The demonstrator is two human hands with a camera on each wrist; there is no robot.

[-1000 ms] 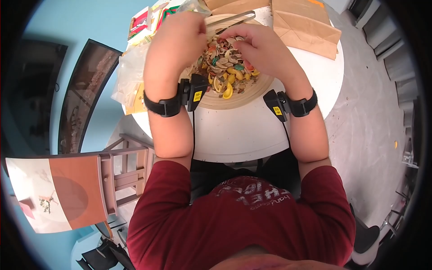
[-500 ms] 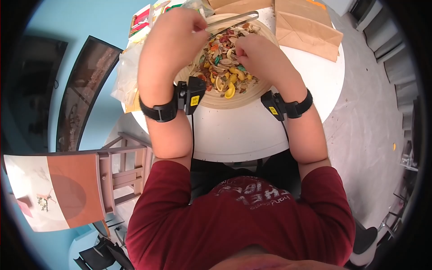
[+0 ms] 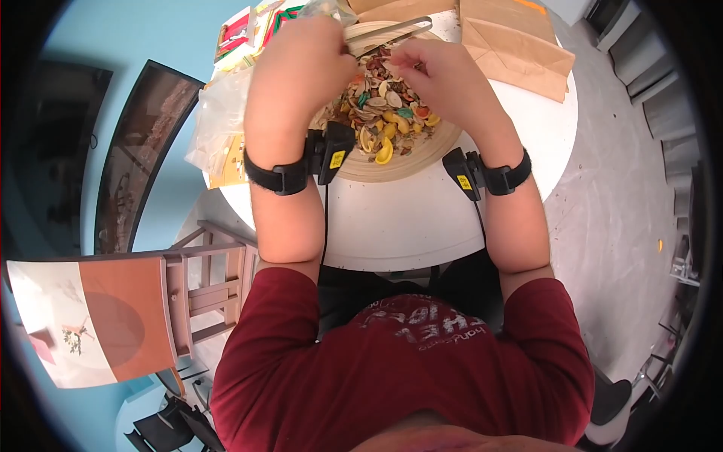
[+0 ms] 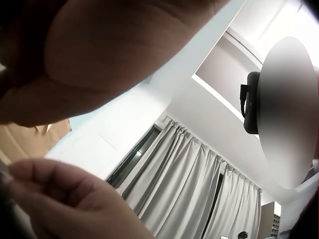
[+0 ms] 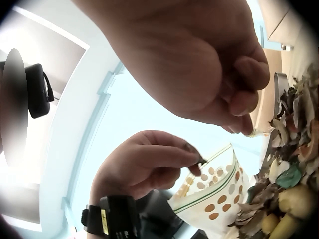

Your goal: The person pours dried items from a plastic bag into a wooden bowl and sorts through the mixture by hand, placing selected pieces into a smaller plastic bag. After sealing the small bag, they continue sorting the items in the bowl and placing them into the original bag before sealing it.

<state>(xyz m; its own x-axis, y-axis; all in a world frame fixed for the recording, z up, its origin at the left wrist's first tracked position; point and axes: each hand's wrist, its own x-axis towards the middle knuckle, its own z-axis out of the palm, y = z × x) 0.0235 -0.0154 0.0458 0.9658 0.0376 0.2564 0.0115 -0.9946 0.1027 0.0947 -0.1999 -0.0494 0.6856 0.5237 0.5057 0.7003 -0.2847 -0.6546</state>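
A heap of mixed dried petals and pods [image 3: 384, 105], with yellow and green pieces, lies on a round wooden plate [image 3: 361, 175]. My left hand [image 3: 297, 79] is over the plate's left side. In the right wrist view, its thumb and forefinger pinch a small dark dried piece [image 5: 202, 161] beside the mouth of a dotted zip bag [image 5: 222, 201]. Above the heap, my right hand [image 3: 452, 79] has its fingers bent and thumb close to the forefinger. A small pale dried piece [image 5: 260, 133] shows at its fingertips.
Metal tongs [image 3: 410, 26] lie across the plate's far side. Behind on the right stands a brown paper bag [image 3: 516, 56]. To the left are a clear plastic bag [image 3: 218, 124] and red-and-green packaging [image 3: 235, 38]. The white table's edge [image 3: 407, 260] curves before the person.
My left hand has shifted right and slightly down over the plate, after swinging left half a second ago. My right hand has drawn back from the heap, its fingertips now farther up.
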